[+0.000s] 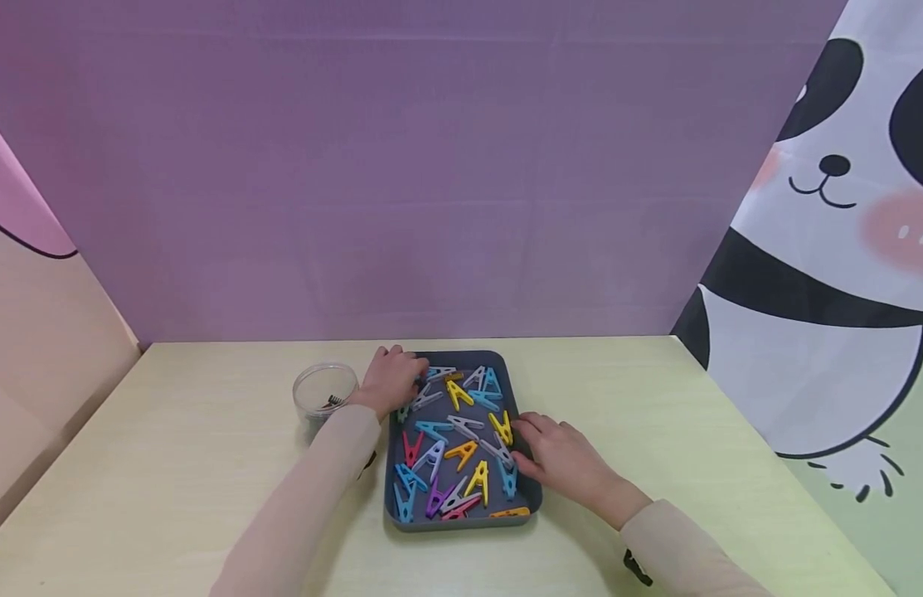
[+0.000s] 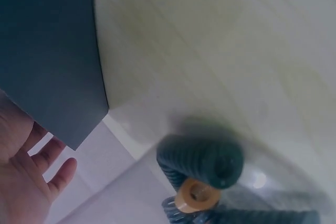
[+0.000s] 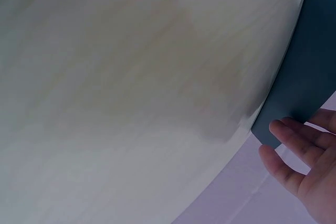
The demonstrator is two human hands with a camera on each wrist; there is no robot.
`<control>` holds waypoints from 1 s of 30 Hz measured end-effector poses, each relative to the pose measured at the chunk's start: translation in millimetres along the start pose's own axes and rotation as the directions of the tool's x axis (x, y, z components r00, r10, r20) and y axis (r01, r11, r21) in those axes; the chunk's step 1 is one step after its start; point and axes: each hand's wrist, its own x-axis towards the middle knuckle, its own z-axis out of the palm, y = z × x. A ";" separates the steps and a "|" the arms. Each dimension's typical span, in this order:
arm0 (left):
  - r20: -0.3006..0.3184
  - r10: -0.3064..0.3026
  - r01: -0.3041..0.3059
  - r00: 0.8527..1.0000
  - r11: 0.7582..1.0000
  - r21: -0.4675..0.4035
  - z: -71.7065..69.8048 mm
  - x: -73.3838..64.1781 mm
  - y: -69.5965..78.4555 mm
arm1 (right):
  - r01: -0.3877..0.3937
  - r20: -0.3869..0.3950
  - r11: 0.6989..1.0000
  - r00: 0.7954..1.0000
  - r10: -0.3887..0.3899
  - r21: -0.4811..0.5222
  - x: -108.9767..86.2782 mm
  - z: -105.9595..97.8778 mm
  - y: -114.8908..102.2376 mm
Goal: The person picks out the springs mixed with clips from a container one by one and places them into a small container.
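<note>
A dark grey tray (image 1: 462,526) lies on the table, holding several plastic clothespins (image 1: 478,481) in yellow, blue, purple, red, orange and grey. At its far left, my left hand (image 1: 387,383) grips the rim, thumb over the edge. My right hand (image 1: 569,461) holds the right side, its thumb at the rim and its fingers along the outer wall. From the left wrist, the left hand (image 2: 26,171) shows partly behind the tray wall (image 2: 47,51). In the right wrist view, fingers of the right hand (image 3: 310,166) touch the tray's outside (image 3: 302,72).
A clear round jar (image 1: 325,386) stands left of the tray, partly behind the left forearm. Dark ribbed coils (image 2: 202,161) and an orange ring (image 2: 197,195) show inside it. A purple backdrop (image 1: 409,182) rises behind the table (image 1: 207,431); a panda-print sheet (image 1: 819,274) hangs at the right.
</note>
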 end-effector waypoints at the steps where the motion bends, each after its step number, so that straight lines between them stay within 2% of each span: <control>1: -0.001 0.004 -0.004 1.000 1.000 -0.003 -0.4 0.1 0.3 | 0.001 -0.002 1.000 1.000 -0.001 -0.002 0.0 -0.1 0.0; 17: -0.008 0.042 -0.041 0.999 0.999 0.016 0.2 -0.5 0.1 | 0.010 -0.005 1.000 1.000 -0.010 -0.008 -0.1 -0.6 0.7; 30: 0.006 0.009 -0.009 1.000 1.000 -0.028 5.7 1.1 -2.1 | 0.012 -0.012 1.000 1.000 -0.012 -0.005 0.1 0.2 0.2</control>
